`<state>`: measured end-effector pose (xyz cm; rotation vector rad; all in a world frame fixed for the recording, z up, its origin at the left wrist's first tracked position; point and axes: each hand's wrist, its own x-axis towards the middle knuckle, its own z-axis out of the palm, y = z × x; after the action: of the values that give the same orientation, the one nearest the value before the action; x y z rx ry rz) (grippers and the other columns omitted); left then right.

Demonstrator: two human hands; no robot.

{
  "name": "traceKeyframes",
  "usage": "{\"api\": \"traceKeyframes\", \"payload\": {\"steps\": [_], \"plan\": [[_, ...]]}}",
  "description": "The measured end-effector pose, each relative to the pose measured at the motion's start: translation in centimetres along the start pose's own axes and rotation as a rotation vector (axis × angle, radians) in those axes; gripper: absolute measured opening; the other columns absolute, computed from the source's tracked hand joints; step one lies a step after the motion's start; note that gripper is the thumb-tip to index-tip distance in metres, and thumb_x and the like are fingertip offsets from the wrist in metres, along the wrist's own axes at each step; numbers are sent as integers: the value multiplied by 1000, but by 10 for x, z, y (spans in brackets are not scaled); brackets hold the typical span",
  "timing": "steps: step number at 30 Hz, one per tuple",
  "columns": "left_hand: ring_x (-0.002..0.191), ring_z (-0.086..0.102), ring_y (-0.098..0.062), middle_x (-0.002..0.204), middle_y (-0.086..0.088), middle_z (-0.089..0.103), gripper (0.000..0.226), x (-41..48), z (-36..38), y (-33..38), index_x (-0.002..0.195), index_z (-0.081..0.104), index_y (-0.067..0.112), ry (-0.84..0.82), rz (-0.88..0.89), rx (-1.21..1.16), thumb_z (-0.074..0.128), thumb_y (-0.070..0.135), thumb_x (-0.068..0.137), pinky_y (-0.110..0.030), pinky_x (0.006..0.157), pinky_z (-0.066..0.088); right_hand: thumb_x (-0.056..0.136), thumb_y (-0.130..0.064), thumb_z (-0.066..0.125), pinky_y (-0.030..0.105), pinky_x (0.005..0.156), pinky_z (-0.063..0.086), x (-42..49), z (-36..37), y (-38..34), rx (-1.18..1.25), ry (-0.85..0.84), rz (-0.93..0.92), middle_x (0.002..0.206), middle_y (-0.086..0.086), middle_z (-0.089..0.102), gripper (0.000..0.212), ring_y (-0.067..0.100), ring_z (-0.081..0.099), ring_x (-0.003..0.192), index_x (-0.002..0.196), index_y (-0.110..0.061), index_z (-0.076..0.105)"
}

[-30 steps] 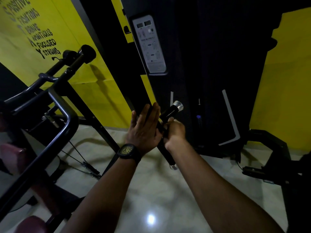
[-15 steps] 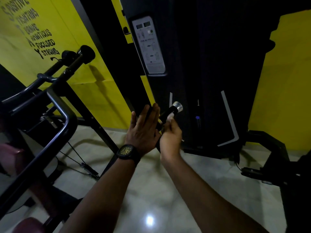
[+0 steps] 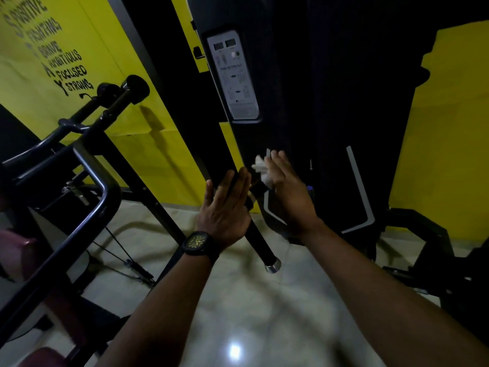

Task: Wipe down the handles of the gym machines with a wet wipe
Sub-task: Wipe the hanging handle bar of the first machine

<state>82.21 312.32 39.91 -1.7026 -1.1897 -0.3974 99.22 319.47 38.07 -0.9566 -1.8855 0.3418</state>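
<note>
1. The left hand (image 3: pixel 225 207), wearing a black watch (image 3: pixel 197 243), lies flat against the black bar handle (image 3: pixel 258 239), fingers straight and close together, pointing up.
2. The handle slants in front of the dark machine (image 3: pixel 330 102); its metal-capped lower end hangs free over the pale floor (image 3: pixel 264 313).
3. The right hand (image 3: pixel 288 192) is at the handle's upper end, fingers straight and together; its thumb is hidden.
4. The white wipe (image 3: pixel 260 169) sits bunched between the right palm and the handle's top, sticking out to the left of the hand.
5. A grey label panel (image 3: pixel 235 75) sits higher on the machine.
</note>
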Motion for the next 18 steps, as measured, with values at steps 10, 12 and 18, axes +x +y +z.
{"api": "traceKeyframes", "payload": {"steps": [10, 12, 18], "plan": [[154, -8, -16, 157, -3, 29, 71, -1, -1, 1, 150, 32, 11, -36, -23, -32, 50, 29, 84, -46, 124, -6, 102, -6, 44, 36, 108, 38, -10, 13, -12, 55, -208, -226, 130, -1, 53, 31, 17, 44, 128, 125, -19, 59], [154, -8, -16, 157, -2, 28, 70, 0, -1, 1, 151, 32, 12, -46, -29, -25, 49, 30, 85, -46, 124, -6, 93, 6, 47, 33, 105, 37, -3, 2, -6, 46, -260, -333, 122, 2, 58, 35, 21, 50, 119, 120, -12, 62], [154, -10, -17, 162, -1, 19, 82, 0, 0, 1, 156, 22, 12, -44, -8, 2, 53, 31, 83, -47, 124, -8, 87, -1, 32, 41, 115, 34, 17, -7, -7, -217, -281, -200, 129, 13, 59, 47, 32, 49, 130, 124, -8, 61]]}}
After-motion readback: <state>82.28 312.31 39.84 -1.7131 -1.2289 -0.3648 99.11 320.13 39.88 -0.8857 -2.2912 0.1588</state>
